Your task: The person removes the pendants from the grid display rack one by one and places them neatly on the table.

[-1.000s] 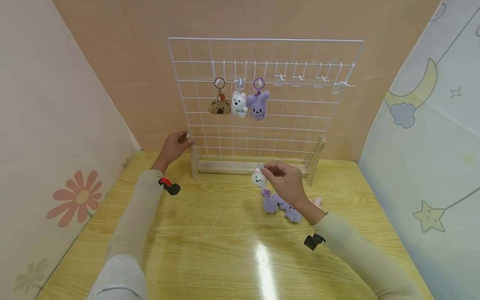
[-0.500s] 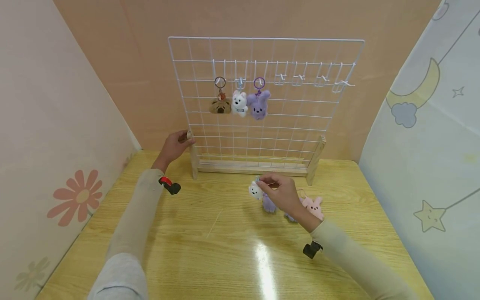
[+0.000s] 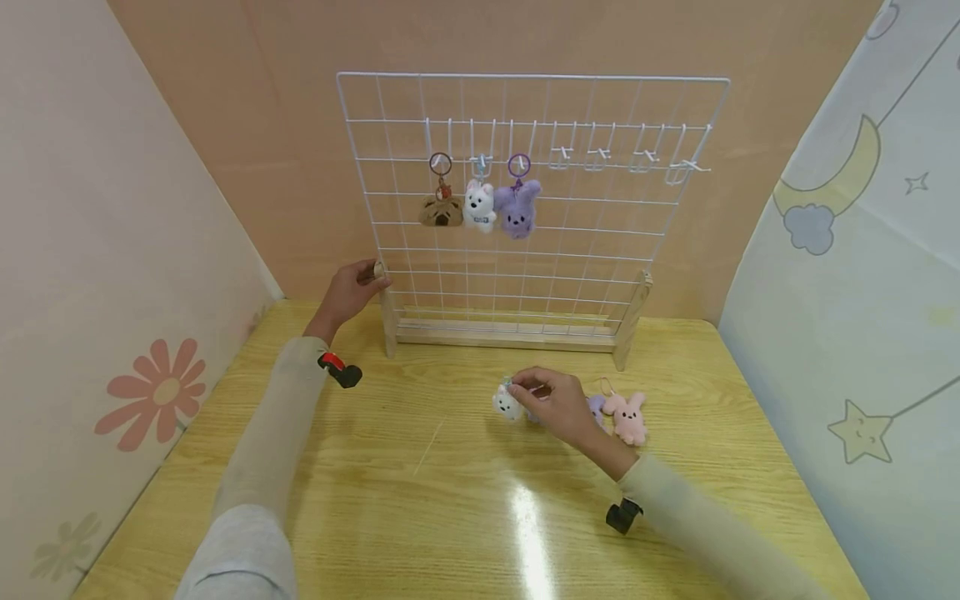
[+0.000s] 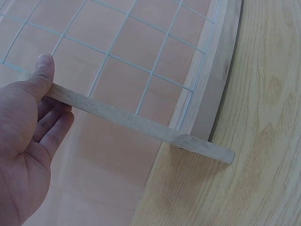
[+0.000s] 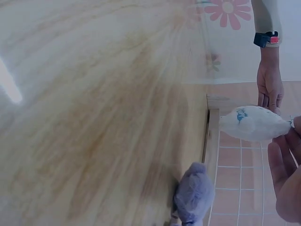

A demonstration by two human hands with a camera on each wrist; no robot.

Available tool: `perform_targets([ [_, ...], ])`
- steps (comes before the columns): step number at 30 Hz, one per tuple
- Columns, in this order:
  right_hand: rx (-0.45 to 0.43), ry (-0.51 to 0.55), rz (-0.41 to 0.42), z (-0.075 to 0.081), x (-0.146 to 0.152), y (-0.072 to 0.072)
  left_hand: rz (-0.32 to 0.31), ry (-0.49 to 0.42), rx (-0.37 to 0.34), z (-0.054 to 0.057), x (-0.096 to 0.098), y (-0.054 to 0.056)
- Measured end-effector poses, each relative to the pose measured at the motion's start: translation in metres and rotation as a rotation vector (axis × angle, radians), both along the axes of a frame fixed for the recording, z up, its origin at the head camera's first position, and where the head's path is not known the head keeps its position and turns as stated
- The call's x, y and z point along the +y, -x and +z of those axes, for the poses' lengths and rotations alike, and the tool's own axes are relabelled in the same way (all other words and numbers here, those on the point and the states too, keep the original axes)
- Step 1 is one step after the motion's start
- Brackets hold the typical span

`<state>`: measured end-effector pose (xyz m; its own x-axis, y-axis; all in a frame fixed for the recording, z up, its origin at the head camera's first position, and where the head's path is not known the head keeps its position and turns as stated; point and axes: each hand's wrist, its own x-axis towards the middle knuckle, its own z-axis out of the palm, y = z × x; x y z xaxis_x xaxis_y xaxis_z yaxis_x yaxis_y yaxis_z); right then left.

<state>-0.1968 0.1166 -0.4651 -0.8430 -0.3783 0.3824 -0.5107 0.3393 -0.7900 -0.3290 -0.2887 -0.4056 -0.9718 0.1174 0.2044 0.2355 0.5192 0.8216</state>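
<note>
My left hand (image 3: pixel 348 296) grips the wooden side post (image 4: pixel 117 117) of a white wire grid rack (image 3: pixel 532 77), thumb on one side and fingers behind. Low over the table in front of the rack, my right hand (image 3: pixel 558 407) pinches a white plush keychain (image 3: pixel 506 402) by its pale blue top fitting. That plush dangles with its face showing in the head view; the right wrist view catches the white plush (image 5: pixel 254 123) from the side. Beneath the right hand lies a purple plush keychain (image 5: pixel 194 195), mostly hidden in the head view.
A second purple plush (image 3: pixel 597 407) and a pink bunny plush (image 3: pixel 628 418) lie right of my hand. From the rack's hooks hang a brown plush (image 3: pixel 441 212), a white one (image 3: pixel 480 207) and a purple one (image 3: pixel 517 212). Several bare hooks (image 3: pixel 598 157) continue rightward.
My right hand has come down and slightly toward me with the white plush, away from the rack's base. The pink bunny is uncovered. My left hand stays at the post.
</note>
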Motion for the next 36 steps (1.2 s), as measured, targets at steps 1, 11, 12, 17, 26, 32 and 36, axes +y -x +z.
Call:
perform_targets([
  [1, 0.0, -0.004, 0.001, -0.002, 0.0, -0.001, -0.003, 0.004, 0.003, 0.0, 0.0, 0.0],
  [11, -0.017, -0.026, 0.003, -0.018, 0.0, -0.008, -0.001, 0.006, 0.007, 0.001, -0.001, 0.0],
  [12, -0.025, -0.027, 0.003, -0.019, 0.0, -0.009, -0.002, 0.007, 0.007, 0.001, -0.001, 0.0],
  [17, -0.032, -0.04, 0.011, -0.027, -0.001, -0.008, -0.002, 0.008, 0.01, 0.002, 0.001, -0.001],
  [26, -0.009, -0.113, -0.007, -0.029, -0.002, 0.001, -0.009, -0.02, 0.011, 0.0, 0.001, 0.002],
  [32, -0.016, -0.151, -0.012, -0.025, -0.002, 0.01, -0.002, 0.001, 0.012, -0.001, 0.0, 0.003],
  [36, -0.001, -0.184, -0.013, -0.022, -0.004, 0.017, 0.005, -0.003, 0.01, -0.001, 0.001, 0.001],
])
